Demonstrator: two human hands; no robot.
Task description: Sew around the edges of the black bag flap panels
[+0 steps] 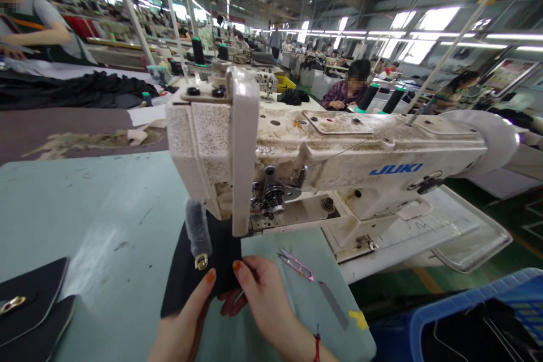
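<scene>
Both my hands hold a black flat panel (220, 249) at the front of the sewing machine (288, 141), its far edge under the machine head. My left hand (186, 311) has its thumb on the panel's near left part, the other fingers hidden. My right hand (261, 285) pinches the near right edge, with the thumb on top and fingertips below. A gold metal clasp (201, 261) on a strip wrapped in clear plastic (197, 229) lies on the panel. The needle area is hidden behind the machine head.
Pink thread snips (299, 266), a grey metal strip (333, 304) and a yellow scrap (358, 319) lie on the green table (114, 226) to the right. More black panels (34, 300) lie at left. A blue basket (424, 317) stands lower right. Other people work beyond.
</scene>
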